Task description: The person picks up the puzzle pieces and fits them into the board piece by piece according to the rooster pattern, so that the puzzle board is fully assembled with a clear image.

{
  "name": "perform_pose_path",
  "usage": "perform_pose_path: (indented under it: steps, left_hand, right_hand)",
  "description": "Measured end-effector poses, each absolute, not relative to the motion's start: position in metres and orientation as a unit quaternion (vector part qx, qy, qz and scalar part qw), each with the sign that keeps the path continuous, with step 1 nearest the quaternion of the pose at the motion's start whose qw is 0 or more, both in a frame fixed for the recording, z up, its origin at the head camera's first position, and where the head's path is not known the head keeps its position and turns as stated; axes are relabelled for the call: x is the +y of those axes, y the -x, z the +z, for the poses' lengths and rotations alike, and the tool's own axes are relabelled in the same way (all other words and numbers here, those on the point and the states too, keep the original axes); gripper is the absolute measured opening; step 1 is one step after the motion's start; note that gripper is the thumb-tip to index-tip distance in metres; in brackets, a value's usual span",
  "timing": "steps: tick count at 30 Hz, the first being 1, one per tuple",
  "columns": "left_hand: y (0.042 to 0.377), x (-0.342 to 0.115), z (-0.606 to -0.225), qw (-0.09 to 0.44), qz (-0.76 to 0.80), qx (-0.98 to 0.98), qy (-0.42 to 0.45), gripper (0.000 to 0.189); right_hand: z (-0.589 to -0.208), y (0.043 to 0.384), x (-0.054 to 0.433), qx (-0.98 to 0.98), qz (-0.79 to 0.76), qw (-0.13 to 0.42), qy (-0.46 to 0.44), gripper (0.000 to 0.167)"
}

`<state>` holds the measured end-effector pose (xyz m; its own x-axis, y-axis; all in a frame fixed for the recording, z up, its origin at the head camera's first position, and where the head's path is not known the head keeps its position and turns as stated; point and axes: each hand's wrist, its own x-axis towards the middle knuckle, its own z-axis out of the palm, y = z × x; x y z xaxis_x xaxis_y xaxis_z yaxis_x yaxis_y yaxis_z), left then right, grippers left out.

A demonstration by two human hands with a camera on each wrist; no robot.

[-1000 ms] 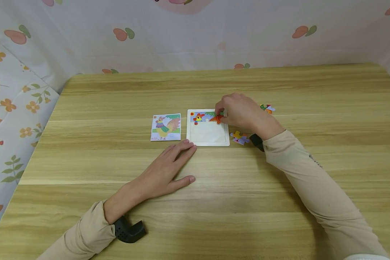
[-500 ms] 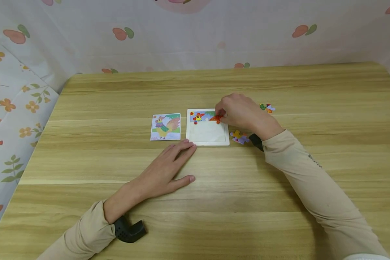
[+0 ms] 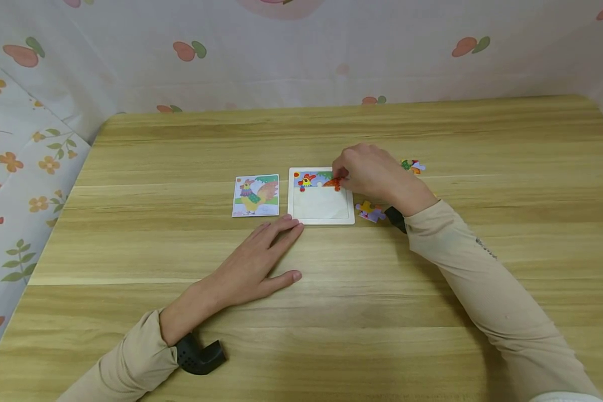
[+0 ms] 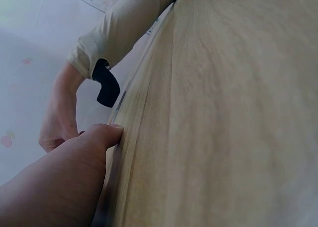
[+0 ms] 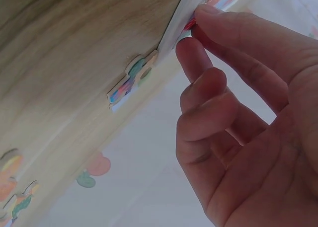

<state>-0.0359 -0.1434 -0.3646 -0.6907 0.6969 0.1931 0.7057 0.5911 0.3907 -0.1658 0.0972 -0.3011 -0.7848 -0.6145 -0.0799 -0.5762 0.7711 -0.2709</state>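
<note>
A white square puzzle frame (image 3: 326, 221) lies on the table, its upper row filled with picture pieces. At the upper left of it sits the rooster-head piece (image 3: 306, 181). My right hand (image 3: 369, 170) bends over the frame's upper right part, thumb and index finger pinching the red tail puzzle piece (image 3: 334, 183), which they partly cover. In the right wrist view, the other fingers are curled inward. My left hand (image 3: 251, 268) lies palm down, fingers extended, fingertips at the frame's lower left corner and thumb spread on the table.
A printed rooster card (image 3: 255, 195) lies left of the frame. Right of it is a loose yellow-and-purple puzzle piece (image 3: 370, 211); colourful puzzle pieces (image 3: 413, 167) lie farther back, partly behind the right wrist. A patterned curtain (image 3: 301, 61) hangs behind the wooden table (image 3: 362, 335).
</note>
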Motion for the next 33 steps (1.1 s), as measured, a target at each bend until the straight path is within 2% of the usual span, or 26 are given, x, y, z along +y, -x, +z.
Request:
perform_pose_path:
  steps: [14,24,33]
  left_hand:
    - [0.036,-0.143,-0.363,0.007,-0.224,-0.892,0.392,0.071]
    - [0.035,-0.144,-0.362,0.006,-0.222,-0.893,0.391,0.071]
    - [0.035,-0.144,-0.363,0.005,-0.223,-0.892,0.394,0.071]
  right_hand:
    - [-0.299,0.164,0.096,0.946,-0.115,0.093,0.288,0.013]
    - [-0.295,0.165,0.099,0.939,-0.124,0.102,0.306,0.014]
    - [-0.274,0.172,0.121,0.929,-0.168,0.093,0.317,0.018]
